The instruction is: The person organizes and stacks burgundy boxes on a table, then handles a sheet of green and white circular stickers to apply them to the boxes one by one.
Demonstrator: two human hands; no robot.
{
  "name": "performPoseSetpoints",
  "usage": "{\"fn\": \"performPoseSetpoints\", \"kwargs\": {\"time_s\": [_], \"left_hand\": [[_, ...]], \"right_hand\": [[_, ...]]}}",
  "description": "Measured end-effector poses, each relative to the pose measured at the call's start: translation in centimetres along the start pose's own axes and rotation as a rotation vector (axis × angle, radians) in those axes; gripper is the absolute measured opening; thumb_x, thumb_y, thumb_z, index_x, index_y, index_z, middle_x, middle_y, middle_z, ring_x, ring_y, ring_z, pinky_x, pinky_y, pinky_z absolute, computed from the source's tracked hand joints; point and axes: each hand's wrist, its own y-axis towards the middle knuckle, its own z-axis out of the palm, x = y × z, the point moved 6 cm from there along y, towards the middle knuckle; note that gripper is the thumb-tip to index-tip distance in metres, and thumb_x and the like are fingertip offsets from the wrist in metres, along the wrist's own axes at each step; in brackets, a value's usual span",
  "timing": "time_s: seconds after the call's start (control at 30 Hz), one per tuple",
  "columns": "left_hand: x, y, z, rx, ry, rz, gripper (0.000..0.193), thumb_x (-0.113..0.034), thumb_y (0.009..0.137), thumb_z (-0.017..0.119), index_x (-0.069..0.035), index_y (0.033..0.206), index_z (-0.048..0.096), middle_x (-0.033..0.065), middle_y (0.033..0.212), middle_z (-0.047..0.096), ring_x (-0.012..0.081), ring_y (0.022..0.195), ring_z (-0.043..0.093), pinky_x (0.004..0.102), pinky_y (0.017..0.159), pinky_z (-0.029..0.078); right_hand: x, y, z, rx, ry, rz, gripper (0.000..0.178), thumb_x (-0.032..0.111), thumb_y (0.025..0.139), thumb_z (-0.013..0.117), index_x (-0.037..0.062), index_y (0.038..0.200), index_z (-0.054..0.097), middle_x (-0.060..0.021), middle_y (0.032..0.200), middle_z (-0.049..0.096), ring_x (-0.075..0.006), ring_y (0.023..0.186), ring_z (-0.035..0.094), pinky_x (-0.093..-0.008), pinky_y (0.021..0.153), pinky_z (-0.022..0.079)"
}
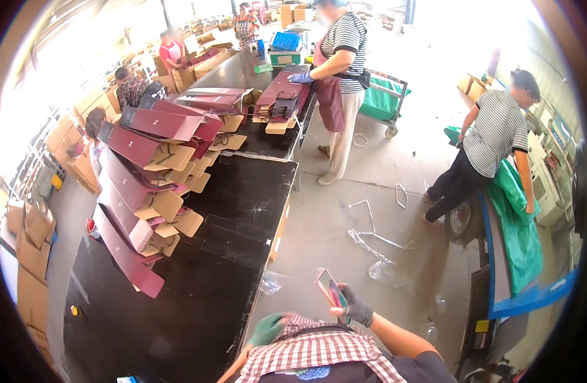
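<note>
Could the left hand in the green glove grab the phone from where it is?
Probably yes: the left hand is by the checked apron, close to the phone, and nothing seems to stand between them. But the right hand holds the phone, so it might need to let go.

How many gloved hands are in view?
3 visible: green-gloved left hand, lower centre; grey-gloved right hand, holding a rectangular phone; co-worker's blue-gloved hand, by maroon cardboard stack. Others may be hidden.

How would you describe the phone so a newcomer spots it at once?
Find the black table; beside its right edge, at the bottom, is a checked apron. Just above, the right hand holds the phone, set apart by its multicoloured screen.
</note>
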Motion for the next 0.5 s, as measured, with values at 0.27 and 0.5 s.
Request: {"fn": "performPoseSetpoints", "kwargs": {"time_s": [0.27, 0.5], "left_hand": [[-1.9, 17.8, 13.7, 1.071, 0.569, 0.100, 0.043, -0.029, 0.084, 0.057, -0.011, 0.123, 0.058, 0.0144, 0.111, 0.066, 0.0282, 0.099, 0.062, 0.0370, 0.090, 0.044], [-7.7, 30.7, 12.4, 0.908, 0.557, 0.151, 0.033, -0.030, 0.077, 0.064, -0.011, 0.104, 0.067, 0.0147, 0.100, 0.067, 0.0286, 0.093, 0.063, 0.0407, 0.082, 0.045]], "right_hand": [[-0.4, 9.4, -1.9, 0.395, 1.081, 0.235, 0.087, 0.064, 0.067, 0.072, 0.0078, 0.127, 0.043, 0.0025, 0.082, 0.041, -0.0091, 0.066, 0.041, -0.0231, 0.059, 0.036], [4.2, 16.7, -9.9, -0.180, 0.718, 0.218, 0.046, 0.034, 0.076, 0.075, 0.0042, 0.104, 0.055, -0.0094, 0.097, 0.061, -0.0227, 0.088, 0.061, -0.0352, 0.079, 0.051]]}}
